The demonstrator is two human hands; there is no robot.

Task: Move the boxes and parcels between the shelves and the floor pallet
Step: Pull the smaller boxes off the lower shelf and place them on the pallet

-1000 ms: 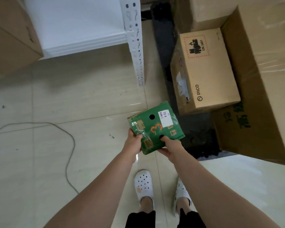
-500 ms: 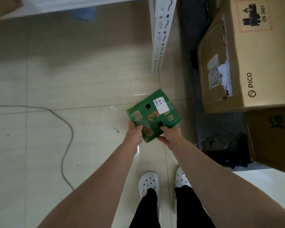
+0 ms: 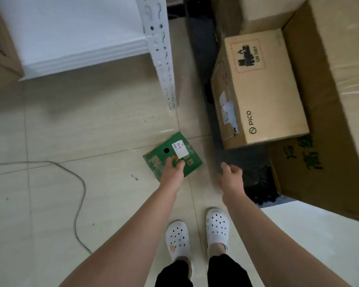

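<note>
A small green box [image 3: 175,151] with a white label, a black dot and an orange mark hangs above the tiled floor, near the foot of the white shelf post [image 3: 164,65]. My left hand [image 3: 172,172] holds it alone at its near edge, with thumb and a finger lying on its top. My right hand [image 3: 230,177] is off the box, a little to its right, with loosely curled fingers and nothing in it. A brown PICO carton [image 3: 263,96] rests on the dark floor pallet [image 3: 257,177] to the right.
A large brown carton [image 3: 330,112] stands at the right behind the PICO carton. The white shelf board [image 3: 75,32] is at the upper left, with another brown box [image 3: 0,44] at its left edge. A grey cable [image 3: 79,191] loops across the floor. My white shoes [image 3: 197,235] are below.
My right hand has let go of the green box and moved to the right. The left hand now holds the box alone. The view has tilted back up towards the shelf.
</note>
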